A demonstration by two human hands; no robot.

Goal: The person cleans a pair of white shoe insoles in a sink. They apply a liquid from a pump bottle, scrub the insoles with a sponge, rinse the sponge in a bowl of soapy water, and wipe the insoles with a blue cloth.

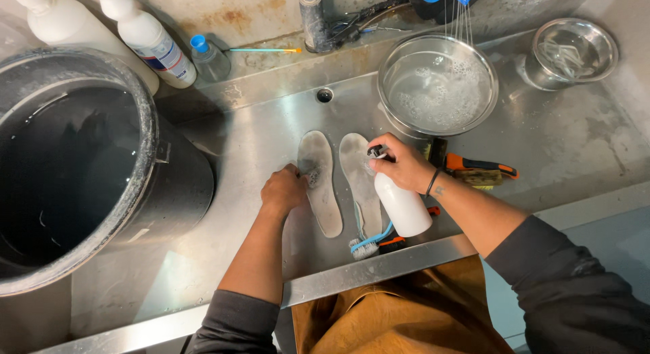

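Two insoles flat on steel sink bed, side by side, both wet and grey. Left hand (284, 189) pins left insole (320, 182), fingers curled, pressing its edge. Right hand (401, 165) wraps white spray bottle (402, 203) fully, nozzle over right insole (359, 178). Judged early stage: wetting under way, scrubbing likely left (blue brush (369, 242) idle near edge). Count: two steel bowls, one soapy (437, 84), one large black bucket (88, 164).

Premises: a cleaning or wash workstation, likely a shoe-care workshop; worn, stained stainless-steel sink basin (271, 130) with drain hole; round steel bowl of soapy water (437, 83) beneath running tap streams; large dark plastic bucket of water (74, 157); white plastic detergent bottles (152, 39) along rust-marked wall; orange-handled scrubbing brush (479, 171); two grey shoe insoles (338, 178) laid flat.
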